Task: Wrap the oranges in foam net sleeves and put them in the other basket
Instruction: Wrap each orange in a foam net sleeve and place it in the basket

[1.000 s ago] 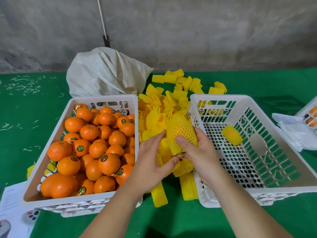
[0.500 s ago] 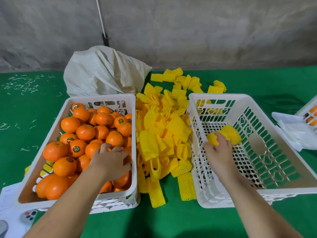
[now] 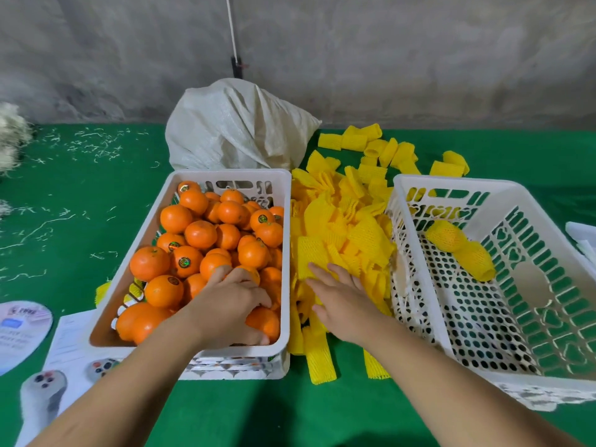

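A white basket (image 3: pixel 135 272) on the left is full of bare oranges (image 3: pixel 200 233). My left hand (image 3: pixel 230 301) is inside its near right corner, fingers curled round an orange (image 3: pixel 264 321). Between the baskets lies a heap of yellow foam net sleeves (image 3: pixel 342 227). My right hand (image 3: pixel 342 295) rests on the heap with straight fingers, holding nothing. The white basket (image 3: pixel 529 204) on the right holds two wrapped oranges (image 3: pixel 446 235) (image 3: pixel 475 261) side by side at its far end.
A white woven sack (image 3: pixel 238 130) lies behind the left basket. Papers and a round card (image 3: pixel 22 333) sit at the near left on the green cloth (image 3: pixel 64 195). White items (image 3: pixel 583 233) lie at the right edge. A concrete wall stands behind.
My right hand left the second wrapped orange in the right basket and moved left onto the sleeve heap. My left hand has closed round an orange in the left basket.
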### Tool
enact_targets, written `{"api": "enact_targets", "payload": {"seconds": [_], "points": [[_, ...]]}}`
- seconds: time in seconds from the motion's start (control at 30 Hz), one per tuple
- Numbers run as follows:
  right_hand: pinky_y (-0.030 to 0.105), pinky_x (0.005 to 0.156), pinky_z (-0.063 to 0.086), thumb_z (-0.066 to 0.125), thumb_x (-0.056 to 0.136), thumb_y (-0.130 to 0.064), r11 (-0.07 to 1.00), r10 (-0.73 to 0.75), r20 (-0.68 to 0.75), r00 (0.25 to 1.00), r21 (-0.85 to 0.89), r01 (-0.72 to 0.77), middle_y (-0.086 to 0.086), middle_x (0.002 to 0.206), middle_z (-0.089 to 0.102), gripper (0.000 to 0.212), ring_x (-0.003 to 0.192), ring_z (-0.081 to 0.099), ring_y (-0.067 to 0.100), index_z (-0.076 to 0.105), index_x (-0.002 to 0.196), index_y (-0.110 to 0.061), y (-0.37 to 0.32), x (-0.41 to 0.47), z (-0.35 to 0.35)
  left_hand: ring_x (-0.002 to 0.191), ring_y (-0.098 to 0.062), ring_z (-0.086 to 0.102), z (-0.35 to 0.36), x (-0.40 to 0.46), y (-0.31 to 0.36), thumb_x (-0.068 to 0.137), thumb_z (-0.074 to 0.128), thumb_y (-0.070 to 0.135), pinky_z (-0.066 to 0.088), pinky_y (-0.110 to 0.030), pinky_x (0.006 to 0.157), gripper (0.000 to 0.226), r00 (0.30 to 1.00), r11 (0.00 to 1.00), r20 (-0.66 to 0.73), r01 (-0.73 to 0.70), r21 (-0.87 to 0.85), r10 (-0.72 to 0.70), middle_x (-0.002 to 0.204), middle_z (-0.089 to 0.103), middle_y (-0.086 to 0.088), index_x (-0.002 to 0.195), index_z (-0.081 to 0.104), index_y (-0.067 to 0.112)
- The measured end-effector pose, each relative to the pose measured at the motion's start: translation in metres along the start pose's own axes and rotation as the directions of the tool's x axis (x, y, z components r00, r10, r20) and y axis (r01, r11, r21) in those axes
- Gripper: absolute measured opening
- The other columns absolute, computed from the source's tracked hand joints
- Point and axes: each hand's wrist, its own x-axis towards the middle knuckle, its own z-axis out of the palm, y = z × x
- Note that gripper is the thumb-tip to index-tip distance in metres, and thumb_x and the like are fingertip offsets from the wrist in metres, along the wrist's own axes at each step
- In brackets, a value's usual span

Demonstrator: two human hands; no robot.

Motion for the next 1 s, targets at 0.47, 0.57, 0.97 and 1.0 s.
{"api": "enact_targets", "payload": {"seconds": [0.47,0.57,0.97,1.0], "points": [[0.016,0.074,0.050,0.075,0.094,-0.017,0.421,0.549,-0.360,0.755,0.899,0.123,-0.012,0.100,0.070,0.025,0.093,0.066,0.000,0.065,0.103,-0.038,-0.021,-0.015,-0.025,0.125,-0.023,0.066,-0.006,0.011,0.081,0.089,0.073,0.041,0.059,-0.038,0.098,0.057,0.906,-0.271,-0.138,-0.261,-0.927,-0.401,0.135,0.068,0.000,0.143,0.058,0.027],[0.024,0.076,0.049,0.072,0.096,-0.016,0.275,0.601,-0.263,0.755,0.955,0.113,-0.005,0.099,0.073,0.014,0.094,0.068,0.012,0.069,0.098,-0.029,-0.027,-0.013,-0.021,0.123,-0.025,0.067,-0.008,0.023,0.105,0.103,0.059,0.031,0.053,-0.047,0.109,0.040,0.936,-0.519,-0.023,-0.214,-0.828,-0.350,0.131,0.071,-0.005,0.141,0.054,0.019],[0.027,0.070,0.051,0.067,0.094,-0.007,0.175,0.576,-0.125,0.808,0.984,0.028,-0.003,0.109,0.073,0.035,0.088,0.067,0.011,0.063,0.122,-0.028,-0.005,-0.020,-0.020,0.129,-0.027,0.062,-0.018,0.046,0.108,0.111,0.040,0.034,0.049,-0.048,0.113,0.047,0.914,-0.568,0.096,-0.162,-0.807,-0.395,0.143,0.058,-0.013,0.152,0.039,0.012],[0.026,0.072,0.052,0.066,0.094,-0.006,0.253,0.567,-0.145,0.811,0.967,-0.004,-0.004,0.110,0.071,0.038,0.093,0.068,0.010,0.064,0.125,-0.028,-0.003,-0.019,-0.024,0.126,-0.027,0.063,-0.022,0.048,0.109,0.111,0.041,0.037,0.049,-0.049,0.112,0.046,0.906,-0.511,0.088,-0.152,-0.846,-0.415,0.141,0.060,-0.014,0.149,0.044,0.012]]}}
